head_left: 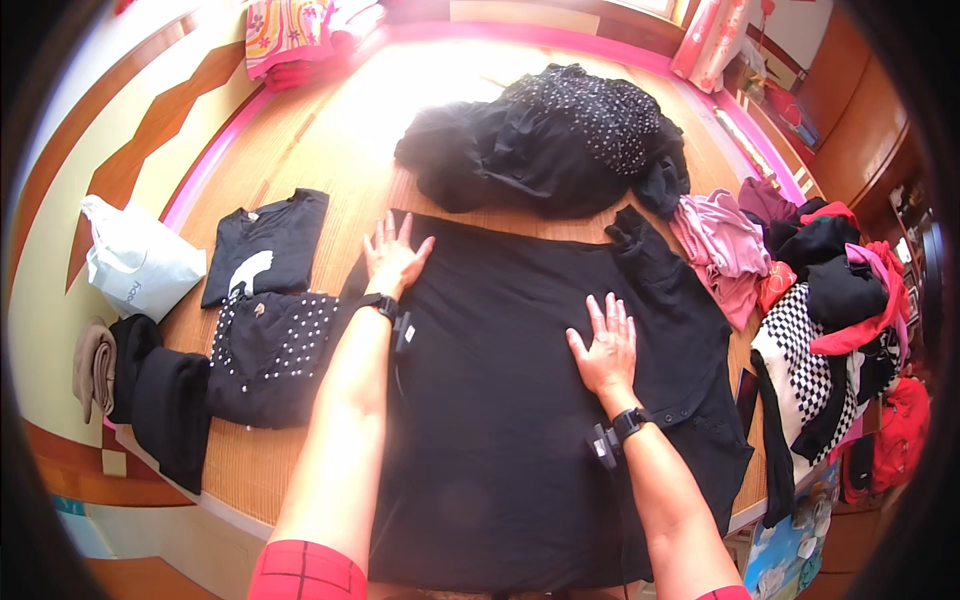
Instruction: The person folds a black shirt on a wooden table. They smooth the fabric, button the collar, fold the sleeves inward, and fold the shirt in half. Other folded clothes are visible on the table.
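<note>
A large black garment (495,390) is spread over the woven mat in front of me, its lower end reaching the near edge. My left hand (394,259) lies palm down at its upper left corner, fingers apart. Farther right, my right hand (606,349) rests flat on the cloth, also with fingers apart. A bunched part of the garment, with small buttons or snaps, lies along its right side. Just beyond the garment is a crumpled heap of black clothing (540,150), partly dotted with white. Each wrist wears a black strap with a small device.
Left of the garment lie a folded black T-shirt (270,240), a folded studded black top (274,360) and rolled dark clothes (169,409). A white bag (139,259) stands behind them. At right are pink clothing (724,247) and a mixed clothes pile (825,322) overhanging the mat's edge.
</note>
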`<state>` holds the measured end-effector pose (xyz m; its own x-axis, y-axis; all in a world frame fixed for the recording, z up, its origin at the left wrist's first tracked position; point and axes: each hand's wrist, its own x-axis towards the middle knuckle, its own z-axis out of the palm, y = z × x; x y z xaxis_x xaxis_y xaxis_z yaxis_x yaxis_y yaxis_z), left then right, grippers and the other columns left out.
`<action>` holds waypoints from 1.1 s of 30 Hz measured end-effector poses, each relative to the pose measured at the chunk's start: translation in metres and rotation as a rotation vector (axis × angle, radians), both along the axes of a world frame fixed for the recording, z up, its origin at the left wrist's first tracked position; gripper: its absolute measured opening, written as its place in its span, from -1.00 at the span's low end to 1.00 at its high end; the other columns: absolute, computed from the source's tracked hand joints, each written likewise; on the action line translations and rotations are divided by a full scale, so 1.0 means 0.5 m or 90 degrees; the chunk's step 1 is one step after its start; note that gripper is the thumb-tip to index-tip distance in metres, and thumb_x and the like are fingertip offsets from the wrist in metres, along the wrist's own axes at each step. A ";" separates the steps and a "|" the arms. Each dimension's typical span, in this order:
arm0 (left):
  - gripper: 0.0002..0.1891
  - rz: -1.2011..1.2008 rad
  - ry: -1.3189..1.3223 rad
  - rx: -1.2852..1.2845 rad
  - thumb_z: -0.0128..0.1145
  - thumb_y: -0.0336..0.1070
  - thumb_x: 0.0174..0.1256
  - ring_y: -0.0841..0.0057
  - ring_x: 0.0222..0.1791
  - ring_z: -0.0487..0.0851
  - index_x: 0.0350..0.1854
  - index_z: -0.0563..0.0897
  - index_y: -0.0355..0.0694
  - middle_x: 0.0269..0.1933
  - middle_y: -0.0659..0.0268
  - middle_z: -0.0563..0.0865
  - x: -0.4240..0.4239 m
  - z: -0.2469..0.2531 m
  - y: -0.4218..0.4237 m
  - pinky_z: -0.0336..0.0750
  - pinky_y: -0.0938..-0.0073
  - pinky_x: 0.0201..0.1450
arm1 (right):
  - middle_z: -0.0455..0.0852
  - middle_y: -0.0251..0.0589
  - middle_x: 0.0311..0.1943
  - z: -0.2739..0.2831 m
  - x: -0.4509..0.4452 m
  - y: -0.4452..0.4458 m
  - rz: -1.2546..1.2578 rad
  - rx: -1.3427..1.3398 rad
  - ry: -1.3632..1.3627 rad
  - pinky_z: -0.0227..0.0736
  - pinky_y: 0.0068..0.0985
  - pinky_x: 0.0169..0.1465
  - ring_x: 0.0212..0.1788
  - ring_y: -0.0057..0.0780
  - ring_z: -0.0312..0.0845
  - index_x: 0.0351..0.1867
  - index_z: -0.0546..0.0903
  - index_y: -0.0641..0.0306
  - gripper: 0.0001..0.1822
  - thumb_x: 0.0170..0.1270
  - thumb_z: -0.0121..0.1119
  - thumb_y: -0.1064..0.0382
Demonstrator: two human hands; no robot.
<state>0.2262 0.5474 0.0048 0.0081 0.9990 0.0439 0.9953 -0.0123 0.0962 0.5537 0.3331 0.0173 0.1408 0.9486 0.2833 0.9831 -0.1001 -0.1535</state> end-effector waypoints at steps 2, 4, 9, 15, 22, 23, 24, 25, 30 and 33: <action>-0.17 -0.009 -0.020 0.024 -0.25 0.43 0.44 0.19 0.66 -0.13 0.63 0.03 0.10 0.65 0.13 -0.03 -0.029 -0.014 0.018 -0.26 -0.14 0.59 | 0.17 0.01 0.54 0.004 -0.009 0.000 0.004 -0.005 0.008 -0.10 -0.14 0.58 0.59 -0.10 0.01 0.50 0.33 0.01 -0.25 0.34 0.15 -0.19; -0.18 -0.008 -0.009 -0.030 -0.26 0.41 0.46 0.18 0.66 -0.20 0.64 -0.01 0.10 0.66 0.13 -0.11 -0.020 0.004 0.030 -0.30 -0.16 0.59 | 0.17 0.00 0.55 0.005 -0.005 0.003 0.001 -0.007 0.011 -0.11 -0.14 0.59 0.60 -0.11 -0.01 0.50 0.32 0.01 -0.25 0.35 0.13 -0.21; -0.17 -0.079 -0.001 -0.029 -0.23 0.34 0.50 0.16 0.66 -0.24 0.64 -0.03 -0.03 0.65 0.03 -0.22 0.026 0.045 -0.027 -0.34 -0.19 0.59 | 0.14 0.00 0.56 0.005 -0.001 0.003 -0.005 -0.021 0.017 -0.15 -0.16 0.60 0.61 -0.14 -0.06 0.52 0.29 -0.01 -0.24 0.36 0.09 -0.23; -0.26 -0.343 -0.037 -0.019 -0.15 0.26 0.51 0.08 0.65 -0.18 0.62 0.08 0.05 0.65 0.04 -0.10 0.172 0.022 -0.267 -0.23 -0.16 0.59 | 0.14 0.01 0.56 -0.011 0.001 0.007 0.003 -0.010 0.011 -0.14 -0.14 0.60 0.61 -0.10 -0.04 0.52 0.30 -0.02 -0.23 0.35 0.10 -0.24; -0.29 -0.161 0.024 0.025 -0.23 0.26 0.54 0.20 0.65 -0.12 0.62 0.10 0.04 0.65 0.15 -0.02 -0.036 0.014 -0.146 -0.21 -0.09 0.60 | 0.14 -0.02 0.56 -0.003 0.001 0.003 0.000 0.001 0.011 -0.13 -0.14 0.59 0.61 -0.13 -0.04 0.52 0.29 -0.03 -0.23 0.35 0.11 -0.24; -0.29 -0.165 0.048 0.038 -0.21 0.24 0.54 0.18 0.65 -0.11 0.62 0.09 0.04 0.65 0.15 -0.01 -0.060 0.013 -0.144 -0.20 -0.12 0.60 | 0.14 -0.02 0.56 -0.004 -0.002 0.004 0.002 0.001 0.008 -0.13 -0.14 0.59 0.61 -0.13 -0.04 0.52 0.29 -0.03 -0.23 0.35 0.11 -0.24; -0.24 -0.175 0.039 0.050 -0.19 0.23 0.54 0.18 0.66 -0.15 0.63 0.02 -0.06 0.65 0.09 -0.06 -0.061 0.024 -0.164 -0.22 -0.06 0.61 | 0.14 -0.03 0.56 -0.009 0.001 0.002 -0.003 -0.002 0.002 -0.13 -0.15 0.59 0.61 -0.14 -0.04 0.52 0.29 -0.03 -0.23 0.35 0.11 -0.24; -0.22 -0.181 -0.010 0.027 -0.19 0.23 0.54 0.17 0.66 -0.16 0.63 -0.01 -0.11 0.65 0.06 -0.08 -0.068 0.022 -0.186 -0.22 -0.04 0.61 | 0.14 -0.03 0.56 -0.008 0.000 0.004 -0.005 -0.001 -0.003 -0.13 -0.15 0.60 0.61 -0.14 -0.04 0.52 0.29 -0.04 -0.24 0.35 0.11 -0.24; -0.12 -0.165 -0.024 -0.040 -0.17 0.25 0.53 0.13 0.65 -0.20 0.61 -0.11 -0.33 0.64 -0.04 -0.14 -0.147 0.004 -0.293 -0.22 0.08 0.63 | 0.15 -0.03 0.56 -0.005 0.002 -0.003 -0.009 0.005 0.003 -0.12 -0.16 0.59 0.60 -0.14 -0.02 0.51 0.32 -0.03 -0.25 0.35 0.12 -0.23; -0.12 -0.043 -0.096 -0.067 -0.16 0.25 0.52 0.14 0.65 -0.16 0.60 -0.05 -0.34 0.64 -0.01 -0.12 -0.178 0.026 -0.262 -0.13 0.13 0.63 | 0.17 -0.03 0.55 -0.008 0.004 -0.004 -0.005 0.019 0.012 -0.10 -0.15 0.59 0.60 -0.14 -0.01 0.50 0.33 -0.02 -0.25 0.35 0.12 -0.24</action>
<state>0.1374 0.4162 0.0178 0.0767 0.9956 -0.0545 0.9669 -0.0609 0.2478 0.5555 0.3312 0.0131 0.1541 0.9388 0.3081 0.9791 -0.1031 -0.1754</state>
